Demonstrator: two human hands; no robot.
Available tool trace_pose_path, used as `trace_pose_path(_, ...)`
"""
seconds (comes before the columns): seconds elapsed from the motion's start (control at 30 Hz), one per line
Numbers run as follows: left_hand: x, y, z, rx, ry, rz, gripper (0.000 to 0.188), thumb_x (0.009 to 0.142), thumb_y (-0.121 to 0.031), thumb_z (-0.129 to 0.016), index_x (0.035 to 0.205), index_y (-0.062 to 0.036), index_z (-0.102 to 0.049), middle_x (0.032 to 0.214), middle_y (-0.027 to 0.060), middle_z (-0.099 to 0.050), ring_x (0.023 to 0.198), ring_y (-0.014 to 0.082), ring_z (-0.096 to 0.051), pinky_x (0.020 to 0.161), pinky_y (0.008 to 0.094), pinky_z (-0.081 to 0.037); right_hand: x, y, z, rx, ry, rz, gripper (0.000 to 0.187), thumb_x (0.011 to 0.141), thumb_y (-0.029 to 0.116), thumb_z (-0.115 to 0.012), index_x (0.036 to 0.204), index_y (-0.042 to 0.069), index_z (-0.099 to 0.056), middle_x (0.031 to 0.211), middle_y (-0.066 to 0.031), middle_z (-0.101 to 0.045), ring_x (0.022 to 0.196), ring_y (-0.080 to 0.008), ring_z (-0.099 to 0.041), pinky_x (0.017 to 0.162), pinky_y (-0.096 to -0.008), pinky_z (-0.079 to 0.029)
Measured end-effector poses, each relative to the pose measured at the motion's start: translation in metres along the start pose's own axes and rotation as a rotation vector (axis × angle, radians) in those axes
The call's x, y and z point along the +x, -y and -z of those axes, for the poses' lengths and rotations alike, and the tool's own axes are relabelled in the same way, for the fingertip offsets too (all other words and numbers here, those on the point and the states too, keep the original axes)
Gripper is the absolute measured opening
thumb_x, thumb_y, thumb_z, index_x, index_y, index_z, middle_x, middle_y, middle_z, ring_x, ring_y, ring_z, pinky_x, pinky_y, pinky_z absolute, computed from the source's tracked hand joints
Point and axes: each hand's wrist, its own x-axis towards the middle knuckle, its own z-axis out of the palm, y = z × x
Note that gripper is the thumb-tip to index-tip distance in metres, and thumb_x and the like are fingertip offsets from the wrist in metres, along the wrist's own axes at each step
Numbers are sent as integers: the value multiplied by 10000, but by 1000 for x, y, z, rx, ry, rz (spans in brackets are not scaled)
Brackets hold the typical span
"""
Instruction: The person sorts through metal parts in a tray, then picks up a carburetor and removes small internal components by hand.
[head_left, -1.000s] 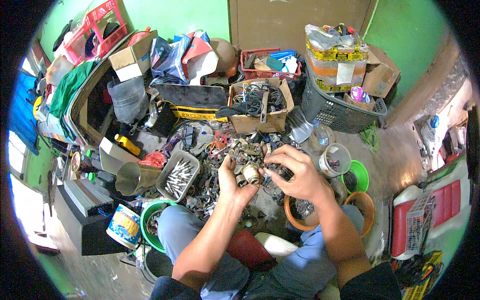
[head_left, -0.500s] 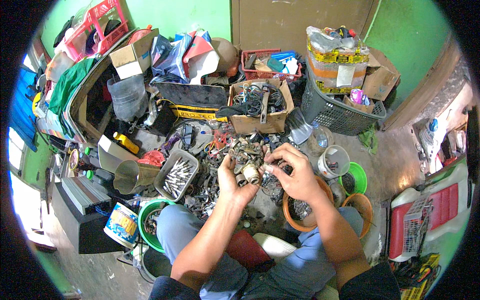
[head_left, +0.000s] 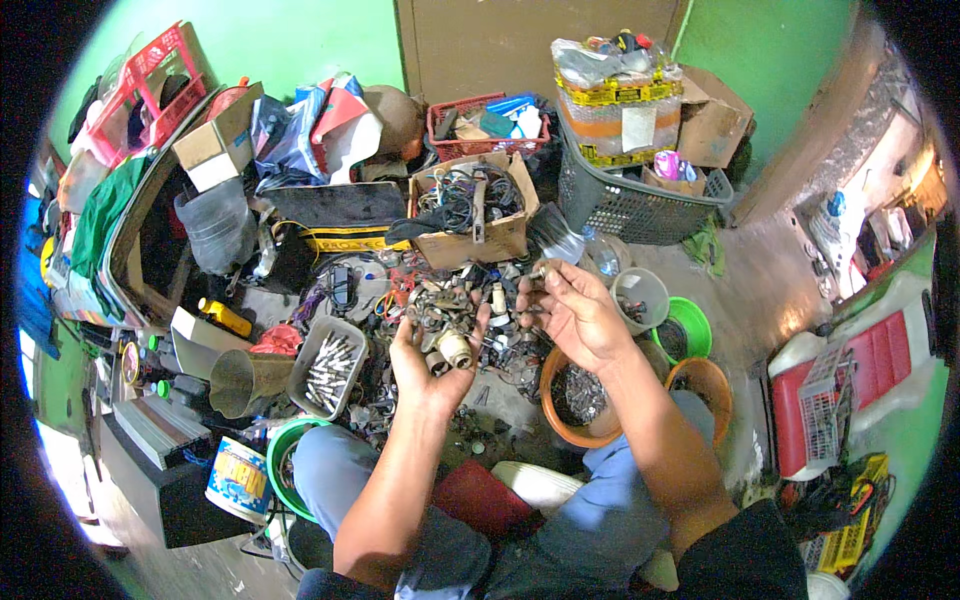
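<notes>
Head view: left hand (head_left: 424,376) clasped around metal fittings (head_left: 455,350), left of the orange bowl (head_left: 549,394); right hand (head_left: 588,322) pinching a small part (head_left: 540,269) beyond the bowl. Step, apparently: singling out pieces — the next move calls for a steady left palm.

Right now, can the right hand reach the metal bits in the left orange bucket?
Probably yes: the right hand is near the left orange bucket, whose metal bits show uncovered, though the hand seems to pinch a small part.
</notes>
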Motion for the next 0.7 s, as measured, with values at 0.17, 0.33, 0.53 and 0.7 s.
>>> trace_pose_path(0.17, -2, 3, -2, 37, -34, -23, 487, 1037, -361, -312, 1307, -23, -535, 1258, 209, -611, 1156, 387, -600, 1040, 551, -482, -6, 4, 3, 74, 14, 46, 175, 991, 170, -603, 1146, 94, -575, 1081, -74, -658, 958, -184, -642, 805, -354, -551)
trace_pose_path(0.33, 0, 3, 5, 80, 2, 37, 495, 1038, -369, -296, 1311, -29, -531, 1279, 219, -596, 1188, 394, -582, 1052, 559, -467, -14, 12, 5, 29, 39, 87, 210, 966, 89, -622, 1170, 84, -571, 1085, -73, -652, 957, -176, -642, 794, -341, -554)
trace_pose_path(0.53, -1, 18, 7, 117, 23, 52, 466, 1042, -361, -319, 1312, -40, -522, 1292, 227, -587, 1192, 399, -580, 1038, 568, -474, -33, 24, 14, -120, -17, 104, 263, 926, 2, -639, 1180, 12, -572, 1071, -93, -648, 925, -175, -651, 776, -331, -564)
trace_pose_path(0.7, -1, 23, 10, 194, 6, 89, 437, 1031, -345, -381, 1303, -37, -531, 1276, 226, -601, 1157, 393, -605, 1006, 566, -499, -50, 36, 25, -345, -60, 74, 171, 854, -10, -728, 1003, 5, -645, 1029, -67, -657, 890, -137, -649, 776, -291, -550)
